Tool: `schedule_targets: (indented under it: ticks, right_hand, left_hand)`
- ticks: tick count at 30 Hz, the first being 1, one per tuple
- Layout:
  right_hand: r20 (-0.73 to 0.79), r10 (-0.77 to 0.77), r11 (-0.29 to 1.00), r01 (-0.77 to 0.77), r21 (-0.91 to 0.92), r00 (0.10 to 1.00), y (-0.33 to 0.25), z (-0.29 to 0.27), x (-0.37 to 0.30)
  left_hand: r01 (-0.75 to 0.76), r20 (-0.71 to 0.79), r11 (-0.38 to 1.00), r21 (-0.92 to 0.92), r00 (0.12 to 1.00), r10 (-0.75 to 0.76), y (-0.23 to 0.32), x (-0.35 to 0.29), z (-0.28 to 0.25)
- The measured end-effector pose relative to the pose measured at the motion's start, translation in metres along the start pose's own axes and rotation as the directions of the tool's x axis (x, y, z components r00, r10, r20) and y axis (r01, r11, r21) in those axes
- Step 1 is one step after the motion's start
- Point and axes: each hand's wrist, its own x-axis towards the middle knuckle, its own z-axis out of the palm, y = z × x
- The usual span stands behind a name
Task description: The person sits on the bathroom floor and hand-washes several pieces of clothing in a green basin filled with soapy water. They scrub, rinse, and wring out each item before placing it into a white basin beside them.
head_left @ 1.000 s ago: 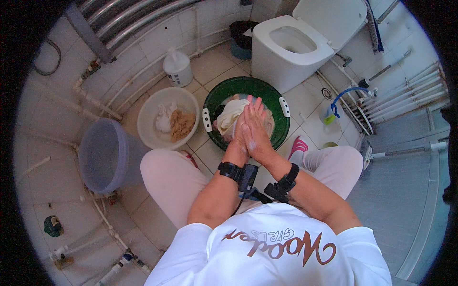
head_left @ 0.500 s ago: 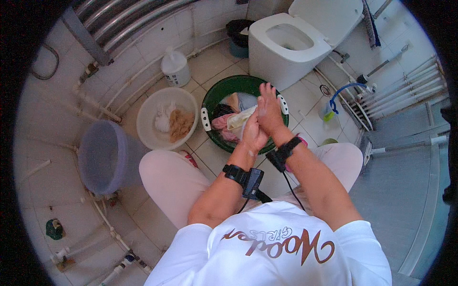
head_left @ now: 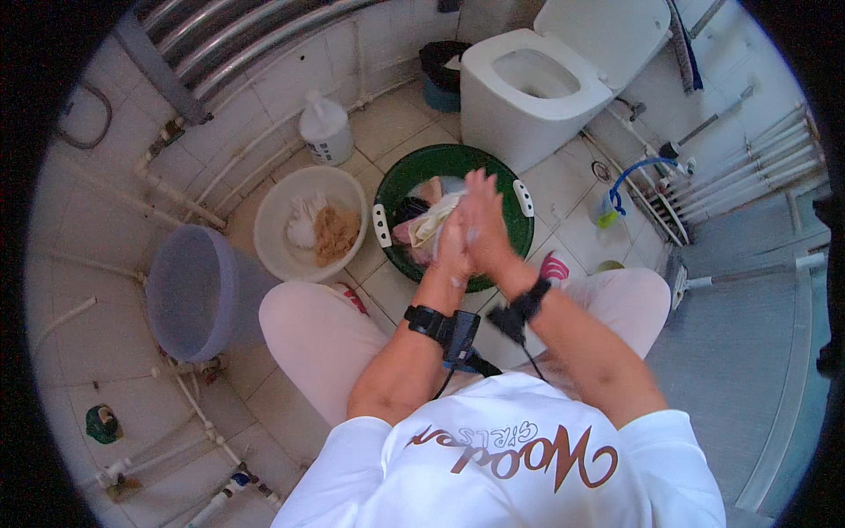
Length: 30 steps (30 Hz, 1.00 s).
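Observation:
My left hand [head_left: 452, 249] is over the near side of a green basin [head_left: 452, 155], closed on a wet cream-and-white cloth [head_left: 429, 225] that hangs from it toward the water. My right hand [head_left: 486, 224] presses against the left one from the right side. Its fingers are stretched out, slightly blurred, and point away from me. A little whitish foam clings to my hands. Below them, pink, dark and tan laundry lies in cloudy water, partly hidden by my hands.
To the basin's left stands a white bowl [head_left: 267, 218] holding white and tan clothes. Behind it is a white jug [head_left: 325, 132]. A lilac bucket [head_left: 189, 290] stands further left. Beyond the basin are a toilet [head_left: 519, 106] and a black-lined bin [head_left: 440, 75]. Pipes [head_left: 748, 176] run along the right wall.
My right hand has slid back toward me along the left one. The left hand has drawn slightly nearer and left, with the cloth bunched closer to it.

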Motion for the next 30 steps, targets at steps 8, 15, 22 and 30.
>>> schedule_targets:
  ticks: [8, 15, 22, 30]
  right_hand:
    - [0.09, 0.19, 0.979, -0.195, 0.052, 0.978, 0.019, 0.015, -0.002]
    - [0.102, -0.113, 0.991, 0.119, -0.055, 0.988, 0.024, 0.019, -0.013]
    - [0.056, 0.069, 0.992, -0.074, 0.097, 0.996, -0.002, 0.002, -0.007]
    - [0.022, 0.117, 0.989, -0.115, -0.095, 0.993, 0.032, 0.006, -0.008]
  left_hand:
    - [0.243, -0.103, 0.958, -0.154, 0.96, -0.26, -0.006, -0.004, -0.015]
    - [0.172, 0.035, 0.283, -0.944, 0.903, -0.429, 0.003, -0.007, -0.023]
    - [0.269, -0.18, 0.939, -0.213, 0.934, -0.309, 0.004, -0.002, -0.014]
    - [0.286, -0.307, 0.954, -0.091, 0.903, -0.3, -0.012, -0.004, -0.023]
